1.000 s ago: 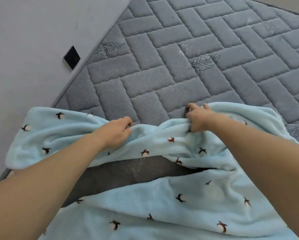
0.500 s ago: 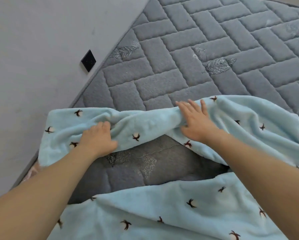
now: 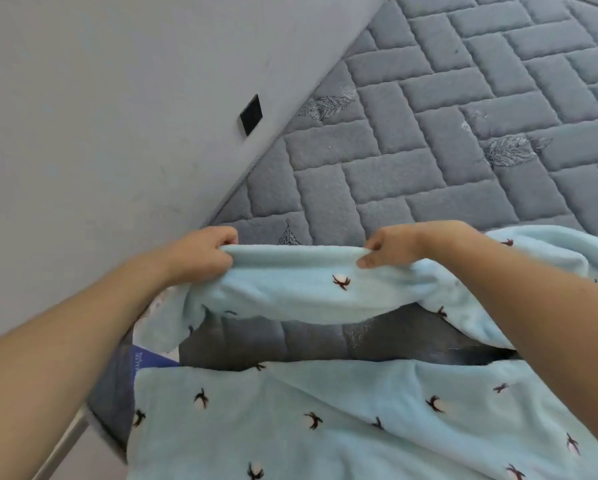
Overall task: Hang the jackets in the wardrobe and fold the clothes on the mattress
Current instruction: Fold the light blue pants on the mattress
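Note:
A light blue fleece cloth (image 3: 325, 420) with small dark printed motifs lies on the grey quilted mattress (image 3: 446, 126). My left hand (image 3: 200, 254) grips its far edge near the left corner. My right hand (image 3: 394, 245) pinches the same edge further right. The stretch of fleece between them (image 3: 297, 275) is lifted and pulled taut, and it sags below into a fold. A strip of dark mattress (image 3: 290, 341) shows between the lifted edge and the part of the cloth lying near me.
A pale wall (image 3: 100, 116) runs along the mattress's left side and carries a small black square (image 3: 251, 114). The mattress's near left corner (image 3: 113, 393) sits just left of the cloth, with a bed frame bar (image 3: 61, 448) below it.
Both hands went from lying on the fleece to gripping its far edge, and that edge has risen off the mattress. The view has swung to the left.

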